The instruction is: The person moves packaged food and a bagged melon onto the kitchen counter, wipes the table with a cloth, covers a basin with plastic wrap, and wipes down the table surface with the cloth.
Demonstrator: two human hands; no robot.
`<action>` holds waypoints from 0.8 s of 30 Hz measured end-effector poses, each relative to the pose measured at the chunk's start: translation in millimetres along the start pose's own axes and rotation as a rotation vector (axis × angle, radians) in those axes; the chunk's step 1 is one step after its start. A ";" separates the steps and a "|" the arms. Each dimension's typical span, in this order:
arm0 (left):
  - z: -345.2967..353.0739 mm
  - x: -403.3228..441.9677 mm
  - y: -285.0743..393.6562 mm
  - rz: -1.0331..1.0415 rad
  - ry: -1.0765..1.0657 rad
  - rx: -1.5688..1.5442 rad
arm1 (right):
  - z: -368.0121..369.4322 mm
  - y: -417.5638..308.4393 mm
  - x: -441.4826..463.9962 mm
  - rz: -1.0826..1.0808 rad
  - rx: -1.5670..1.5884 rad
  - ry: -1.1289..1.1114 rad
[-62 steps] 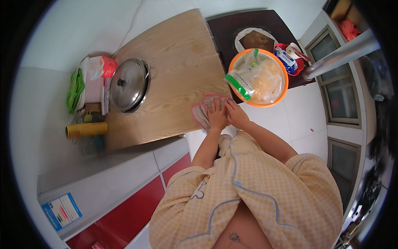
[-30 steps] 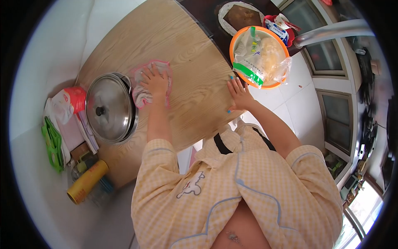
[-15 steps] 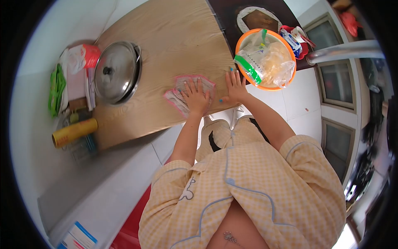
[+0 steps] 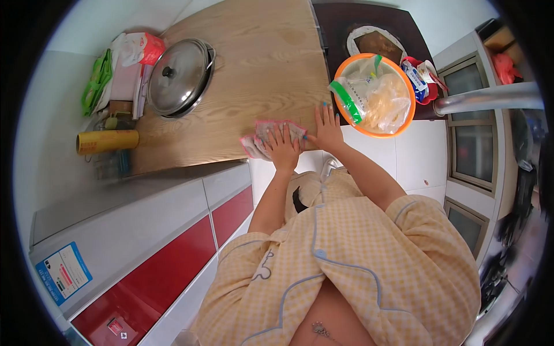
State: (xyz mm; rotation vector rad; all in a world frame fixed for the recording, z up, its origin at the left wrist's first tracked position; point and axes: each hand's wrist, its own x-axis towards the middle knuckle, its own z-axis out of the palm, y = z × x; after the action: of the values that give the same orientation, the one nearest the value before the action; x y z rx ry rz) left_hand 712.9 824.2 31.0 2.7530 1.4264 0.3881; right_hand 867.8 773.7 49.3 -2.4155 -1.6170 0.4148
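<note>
My left hand (image 4: 282, 151) lies flat with fingers spread on a greyish cloth with a pink edge (image 4: 262, 143), at the wooden table's near edge. Part of the cloth is hidden under the palm; it looks rumpled and hangs slightly over the edge. Beside it, my right hand (image 4: 328, 131) rests open on the wooden table (image 4: 259, 69) near its right corner, holding nothing. Its thumb is close to the cloth's right side. To the right of that hand stands an orange-rimmed basin (image 4: 413, 95) with clear plastic bags (image 4: 384, 101) in it.
A lidded metal pot (image 4: 179, 75) stands at the table's left. Beyond it are a yellow roll (image 4: 108, 142), a green bag (image 4: 97, 82) and a red-and-white package (image 4: 151, 49). On the dark surface (image 4: 340, 17) sits a red container (image 4: 430, 92). Red-fronted cabinets (image 4: 156, 271) stand lower left.
My left hand has drawn the cloth toward the table's near edge and closer to my right hand; the cloth is more bunched. My right hand stays on the table. The view has shifted.
</note>
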 end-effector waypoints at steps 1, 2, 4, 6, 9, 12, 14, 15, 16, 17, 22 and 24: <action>0.2 0.0 0.8 -0.028 -0.010 -0.009 | -1.3 -0.7 -0.3 0.003 0.003 0.001; 0.7 1.3 0.9 -0.053 -0.020 -0.019 | -1.4 -2.0 0.3 0.002 0.004 0.006; 1.2 5.1 2.6 -0.094 -0.023 -0.031 | 3.4 -3.6 2.5 0.022 -0.005 0.063; 2.4 13.6 1.9 -0.137 -0.031 -0.048 | 8.0 -7.1 6.6 0.031 0.023 0.110; 2.3 34.0 -10.2 -0.193 -0.051 -0.017 | 7.0 -15.1 16.3 0.022 0.044 0.149; 4.3 55.5 -27.7 -0.180 -0.038 0.018 | 3.8 -24.6 29.9 0.023 0.007 0.143; 6.0 69.7 -35.2 -0.174 -0.071 0.040 | 2.4 -25.3 39.4 0.038 -0.028 0.139; 7.3 77.2 -38.9 -0.171 -0.076 0.036 | 0.7 -25.4 43.5 0.041 -0.019 0.115; 8.7 85.6 -44.1 -0.175 -0.060 0.030 | -0.4 -27.0 46.7 0.048 -0.009 0.088; 10.7 94.2 -49.9 -0.177 -0.046 0.024 | -0.6 -28.8 48.3 0.059 -0.008 0.083; 27.1 180.6 -92.6 -0.180 -0.071 0.054 | -0.2 -35.7 53.6 0.132 -0.021 -0.023; 37.4 217.0 -110.9 -0.144 -0.063 0.045 | 3.3 -35.0 56.0 0.162 -0.021 -0.062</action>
State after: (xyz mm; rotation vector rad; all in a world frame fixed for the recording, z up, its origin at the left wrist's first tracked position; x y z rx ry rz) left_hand 752.3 1067.6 26.4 2.6486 1.6234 0.2656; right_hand 856.4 838.9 50.8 -2.5840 -1.4607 0.5071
